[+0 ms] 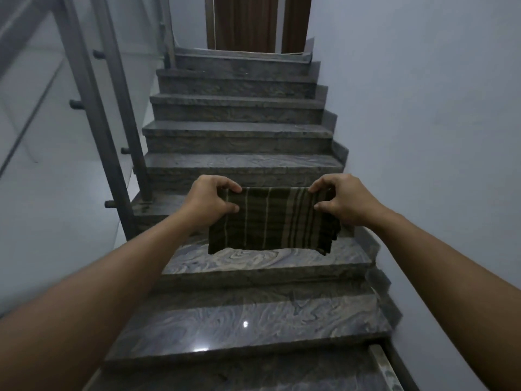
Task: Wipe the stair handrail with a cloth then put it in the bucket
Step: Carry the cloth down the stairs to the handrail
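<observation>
A dark green cloth [270, 218] with pale stripes hangs folded in front of me over the stairs. My left hand [210, 203] pinches its upper left corner and my right hand [342, 198] pinches its upper right corner, holding it stretched flat between them. The stair handrail [17, 32] runs up the left side, carried on grey metal posts [93, 108] beside a glass panel. It is well to the left of both hands and nothing touches it. No bucket is in view.
Marbled grey stone steps [239, 258] climb ahead to a landing with a brown wooden door [245, 21]. A plain pale wall [423, 108] closes the right side. Round fittings stick out from the railing posts on the left.
</observation>
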